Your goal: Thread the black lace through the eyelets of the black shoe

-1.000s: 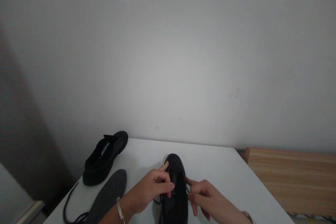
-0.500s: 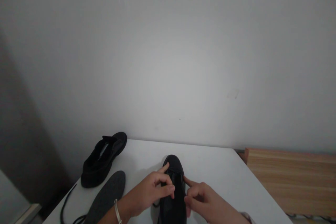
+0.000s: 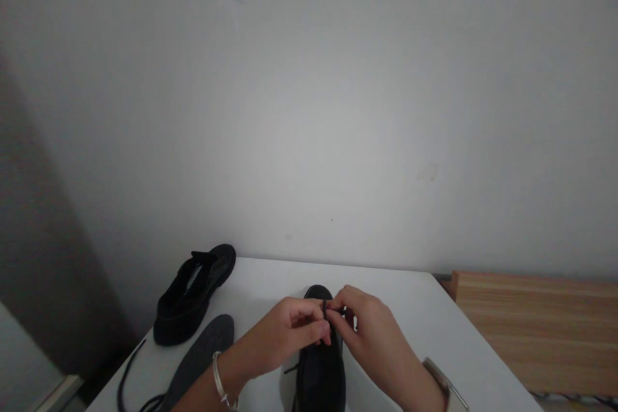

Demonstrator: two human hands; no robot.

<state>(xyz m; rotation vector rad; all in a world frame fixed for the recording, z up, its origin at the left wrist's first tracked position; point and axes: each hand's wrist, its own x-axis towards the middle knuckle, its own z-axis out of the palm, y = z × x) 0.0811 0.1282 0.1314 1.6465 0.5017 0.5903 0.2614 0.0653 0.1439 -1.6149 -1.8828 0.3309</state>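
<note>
A black shoe (image 3: 320, 386) lies on the white table with its toe toward the wall. Both my hands are over its front part and hide much of the opening. My right hand (image 3: 374, 328) pinches a thin black shoelace (image 3: 324, 308) between thumb and forefinger. From the other side, my left hand (image 3: 280, 335) meets it with curled fingers, and the lace runs against its fingertips; their exact hold is partly hidden. Another loose bit of lace shows at the shoe's left side.
A second black shoe (image 3: 186, 309), its tongue raised, stands at the table's left back. Nearer is a dark grey insole (image 3: 205, 351), partly behind my left forearm. A loose black lace (image 3: 126, 376) lies by the left edge. Wood-grain board (image 3: 531, 335) stands right of the white table (image 3: 434, 328).
My right hand has moved up and inward from the shoe's right side, and now pinches the lace. My left hand has come slightly right, its forefinger leaving the toe area to meet the right.
</note>
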